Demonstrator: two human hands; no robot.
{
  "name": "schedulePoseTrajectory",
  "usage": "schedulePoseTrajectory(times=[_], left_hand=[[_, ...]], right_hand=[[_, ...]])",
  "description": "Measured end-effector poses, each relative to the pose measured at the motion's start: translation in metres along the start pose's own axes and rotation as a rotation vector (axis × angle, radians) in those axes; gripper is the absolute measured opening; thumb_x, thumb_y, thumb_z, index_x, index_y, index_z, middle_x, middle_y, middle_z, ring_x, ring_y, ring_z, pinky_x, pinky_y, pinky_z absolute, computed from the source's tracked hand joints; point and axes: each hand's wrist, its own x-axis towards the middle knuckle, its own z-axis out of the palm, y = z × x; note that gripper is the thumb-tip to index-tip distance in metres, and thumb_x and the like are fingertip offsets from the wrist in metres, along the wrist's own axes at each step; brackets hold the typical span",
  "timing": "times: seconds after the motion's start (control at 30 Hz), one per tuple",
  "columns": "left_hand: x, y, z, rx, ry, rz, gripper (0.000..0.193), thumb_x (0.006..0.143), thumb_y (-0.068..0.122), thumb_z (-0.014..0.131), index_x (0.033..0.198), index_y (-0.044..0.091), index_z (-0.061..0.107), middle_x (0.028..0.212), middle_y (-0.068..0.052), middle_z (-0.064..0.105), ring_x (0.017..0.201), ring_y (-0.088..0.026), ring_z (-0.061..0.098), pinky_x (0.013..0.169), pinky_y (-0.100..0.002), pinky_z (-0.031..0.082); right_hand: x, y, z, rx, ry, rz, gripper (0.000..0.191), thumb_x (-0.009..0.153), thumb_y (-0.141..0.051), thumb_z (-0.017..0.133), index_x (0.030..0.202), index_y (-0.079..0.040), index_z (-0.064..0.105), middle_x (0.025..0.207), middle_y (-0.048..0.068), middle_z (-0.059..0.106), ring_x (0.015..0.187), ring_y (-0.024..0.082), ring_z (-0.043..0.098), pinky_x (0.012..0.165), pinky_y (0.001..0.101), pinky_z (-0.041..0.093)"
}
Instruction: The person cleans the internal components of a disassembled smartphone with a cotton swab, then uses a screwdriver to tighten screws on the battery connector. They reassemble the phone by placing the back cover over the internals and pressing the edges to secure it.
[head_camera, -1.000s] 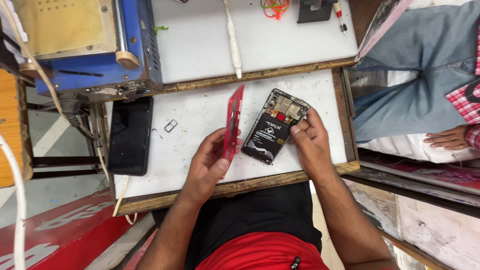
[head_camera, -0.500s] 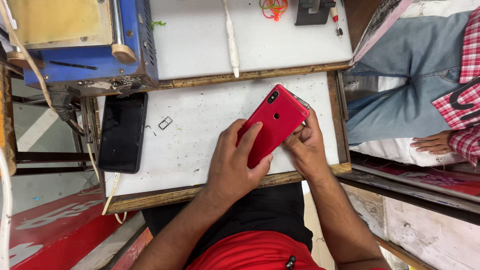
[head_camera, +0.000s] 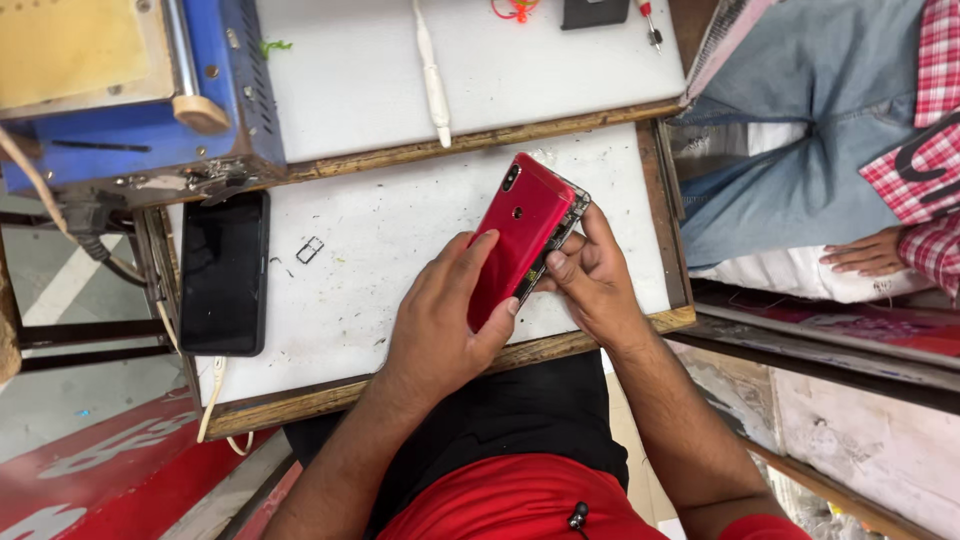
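— Red phone (head_camera: 520, 235), where? 
— Over the white tabletop (head_camera: 400, 260), near its front wooden edge, left hand (head_camera: 440, 320) and right hand (head_camera: 590, 285) each clenched on it
— Open room? 
— Leftward, toward the black slab (head_camera: 222, 272)

Two phones (head_camera: 522, 232) (one red (head_camera: 522, 232), one black (head_camera: 223, 272))

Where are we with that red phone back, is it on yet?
The red back cover already lies over the phone body. Left hand presses on its lower end and right hand grips the right edge. That edge still shows a gap with internals visible, so it looks not fully seated. A small tray lies loose on the white work board, apparently not refitted.
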Motion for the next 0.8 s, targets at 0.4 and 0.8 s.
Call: schedulePoseTrajectory(times=[0.4,0.8], left_hand=[[-0.002,0.011,0.016,0.193,0.113,0.037,0.073,0.082,0.027,0.082,0.145,0.006,0.052,0.138,-0.028,0.054,0.117,-0.042,0.063,0.095,-0.049,0.056],[-0.003,0.003,0.011,0.151,0.073,0.086,0.071,0.085,0.025,0.079,0.147,0.005,0.051,0.138,-0.032,0.054,0.117,-0.043,0.064,0.097,-0.05,0.056]], right_hand=[[-0.002,0.003,-0.004,-0.033,-0.012,-0.004,0.081,0.102,-0.023,0.067,0.165,-0.007,0.018,0.133,0.017,0.066,0.115,0.022,0.069,0.087,0.0366,0.063],[-0.002,0.002,-0.004,-0.014,-0.004,0.021,0.085,0.101,-0.023,0.069,0.164,-0.011,0.014,0.138,0.021,0.057,0.123,0.029,0.064,0.09,0.0435,0.066]])
